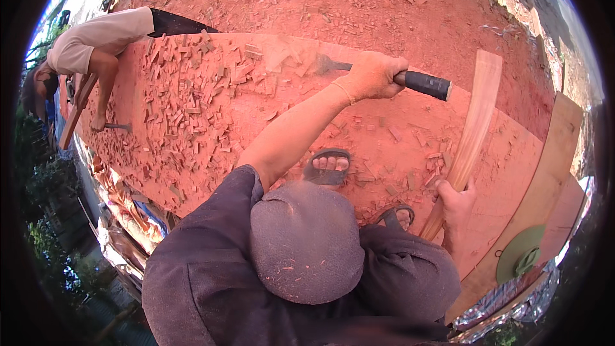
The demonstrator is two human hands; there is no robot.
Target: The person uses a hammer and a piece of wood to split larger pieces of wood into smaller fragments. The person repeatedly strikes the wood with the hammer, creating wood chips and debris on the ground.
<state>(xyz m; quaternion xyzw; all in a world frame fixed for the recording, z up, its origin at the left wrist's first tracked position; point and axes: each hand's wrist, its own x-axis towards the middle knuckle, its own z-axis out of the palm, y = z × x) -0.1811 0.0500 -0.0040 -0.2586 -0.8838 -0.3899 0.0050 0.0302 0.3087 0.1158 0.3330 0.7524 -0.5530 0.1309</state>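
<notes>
My left hand point(373, 75) is wrapped round the handle of a chisel point(428, 84). The handle's end, bound in black, sticks out to the right, and the flat, dusty blade points left above the wood chips. On the right, my right hand point(456, 200) grips the lower part of a long, narrow wooden slat point(475, 122). The slat stands slanted, its upper end leaning away and to the right. The chisel and the slat are apart. My knees, in dark cloth, hide part of the ground in front of me, and the slat's lower end is hidden.
Reddish wood chips point(186, 102) are strewn over the dusty ground. At the left, another person point(106, 38) bends over with a piece of wood and a tool. A wide board point(544, 173) and a green round disc point(520, 254) lie at the right. My sandalled feet point(328, 165) are between my hands.
</notes>
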